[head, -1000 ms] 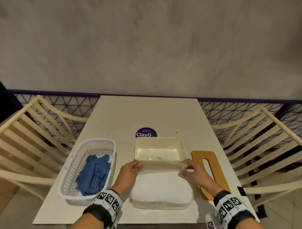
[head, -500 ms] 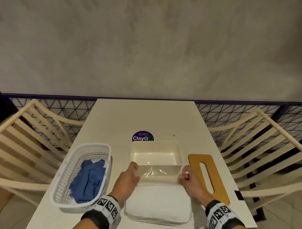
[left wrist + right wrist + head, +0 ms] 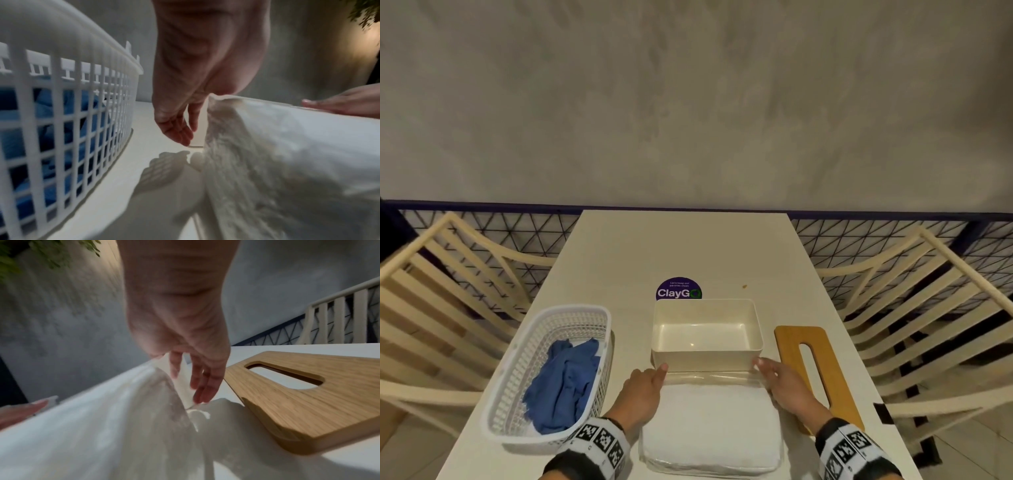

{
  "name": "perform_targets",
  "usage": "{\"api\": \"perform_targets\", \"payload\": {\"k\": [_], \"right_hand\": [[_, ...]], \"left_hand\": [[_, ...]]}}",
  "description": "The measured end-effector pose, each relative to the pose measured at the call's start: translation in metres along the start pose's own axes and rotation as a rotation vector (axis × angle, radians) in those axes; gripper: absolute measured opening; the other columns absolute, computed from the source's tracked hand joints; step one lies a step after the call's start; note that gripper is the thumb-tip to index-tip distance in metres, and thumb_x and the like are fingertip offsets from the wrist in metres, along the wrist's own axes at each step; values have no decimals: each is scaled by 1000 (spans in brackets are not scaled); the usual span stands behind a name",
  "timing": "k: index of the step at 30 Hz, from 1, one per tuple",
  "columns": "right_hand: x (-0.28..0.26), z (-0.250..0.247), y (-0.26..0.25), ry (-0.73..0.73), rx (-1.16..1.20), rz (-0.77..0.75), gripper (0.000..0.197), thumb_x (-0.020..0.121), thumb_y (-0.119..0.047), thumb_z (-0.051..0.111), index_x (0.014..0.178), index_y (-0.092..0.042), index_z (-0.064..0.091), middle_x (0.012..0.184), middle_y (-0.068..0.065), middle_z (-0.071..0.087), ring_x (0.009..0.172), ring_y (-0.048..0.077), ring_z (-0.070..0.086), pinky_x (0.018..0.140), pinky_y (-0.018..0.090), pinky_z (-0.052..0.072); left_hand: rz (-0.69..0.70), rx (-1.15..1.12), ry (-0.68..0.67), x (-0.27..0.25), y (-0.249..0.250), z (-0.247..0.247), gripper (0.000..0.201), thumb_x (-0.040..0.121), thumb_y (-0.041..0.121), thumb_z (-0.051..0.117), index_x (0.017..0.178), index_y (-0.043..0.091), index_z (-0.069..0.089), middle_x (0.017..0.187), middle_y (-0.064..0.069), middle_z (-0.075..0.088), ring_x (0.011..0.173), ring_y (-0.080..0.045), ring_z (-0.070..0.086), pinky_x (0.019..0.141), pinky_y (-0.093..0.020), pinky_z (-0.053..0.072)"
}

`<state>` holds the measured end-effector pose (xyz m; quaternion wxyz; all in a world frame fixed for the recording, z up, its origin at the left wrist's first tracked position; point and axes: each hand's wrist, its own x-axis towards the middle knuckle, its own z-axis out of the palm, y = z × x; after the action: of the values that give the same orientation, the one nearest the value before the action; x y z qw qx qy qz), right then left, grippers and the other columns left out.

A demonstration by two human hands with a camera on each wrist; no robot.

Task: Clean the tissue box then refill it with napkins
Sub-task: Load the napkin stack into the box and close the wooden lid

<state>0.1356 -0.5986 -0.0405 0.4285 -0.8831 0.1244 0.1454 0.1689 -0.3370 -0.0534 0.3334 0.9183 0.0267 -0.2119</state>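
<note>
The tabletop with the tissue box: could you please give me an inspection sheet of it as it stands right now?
Surface: white table, round purple sticker, small brown speck.
Job's things: tissue box open and empty; wooden lid flat to its right; napkin pack in clear wrap in front; blue cloth in white basket.
Clutter: nothing seen.
Hands: left hand and right hand open, at the pack's far corners.
Cables: nothing seen.
Surroundings: slatted chairs either side, mesh railing, grey wall.
</note>
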Motion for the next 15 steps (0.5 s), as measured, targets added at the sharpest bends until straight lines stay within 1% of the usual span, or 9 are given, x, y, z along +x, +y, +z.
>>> {"api": "perform_targets", "payload": {"k": [2,4,5,6,8,9,11,13,15], "right_hand": [[-3,-4,7,263,6,-116,30,100,-24,43,120,-11,61,120,6,62,102,17,58,81,16,39],[-13,-7,11,379,38,-251,20,98,-18,48,108,-16,65,109,-1,64,99,15,59,77,13,40],[-19,-5,10,310,30,-329,20,97,-26,48,105,-20,66,106,-7,64,101,10,58,79,13,40],[-24,-2,8,172,-21,-382,32,95,-44,45,109,-23,65,109,-14,62,105,3,54,85,12,38],[-25,7,11,-66,-207,-380,78,79,-78,22,120,-25,62,116,-23,55,110,-4,45,95,13,34],[-21,10,15,-99,-268,-348,87,74,-83,15,119,-25,62,115,-21,56,107,-3,45,95,18,36],[-16,10,17,-56,-209,-300,71,82,-78,22,102,-25,64,107,-13,64,97,2,52,85,24,42],[-18,4,15,53,-141,-263,38,94,-53,42,113,-24,59,113,-12,59,105,4,52,90,21,40],[-25,-4,19,98,-144,-189,27,98,-30,47,123,-21,52,116,-11,51,108,5,48,90,17,37]], "left_hand": [[89,-141,100,-7,2,-1,37,100,35,26,79,19,52,87,-1,55,85,-18,53,73,-22,42],[214,-251,179,-15,3,-2,27,100,26,31,91,25,56,99,5,58,94,-9,53,74,-10,36],[297,-246,173,-17,3,-3,26,100,24,32,103,29,57,110,10,58,104,-4,50,81,-3,32],[366,-187,133,-17,2,-2,28,100,24,32,113,32,56,120,14,55,113,-1,46,88,0,28],[421,-13,20,-16,-2,1,36,100,31,30,129,29,50,134,13,50,126,-3,40,102,-7,24],[379,39,-33,-15,-4,3,41,100,36,28,135,26,46,139,10,47,131,-7,38,107,-15,23],[254,-10,-70,-15,-10,4,53,97,48,24,141,22,38,146,6,41,136,-12,36,114,-24,21],[198,-184,-21,-18,-16,1,61,92,56,24,142,24,37,147,6,41,135,-10,37,116,-29,23],[145,-290,23,-25,-24,0,50,98,42,29,142,19,36,146,4,42,134,-11,38,115,-27,24]]}}
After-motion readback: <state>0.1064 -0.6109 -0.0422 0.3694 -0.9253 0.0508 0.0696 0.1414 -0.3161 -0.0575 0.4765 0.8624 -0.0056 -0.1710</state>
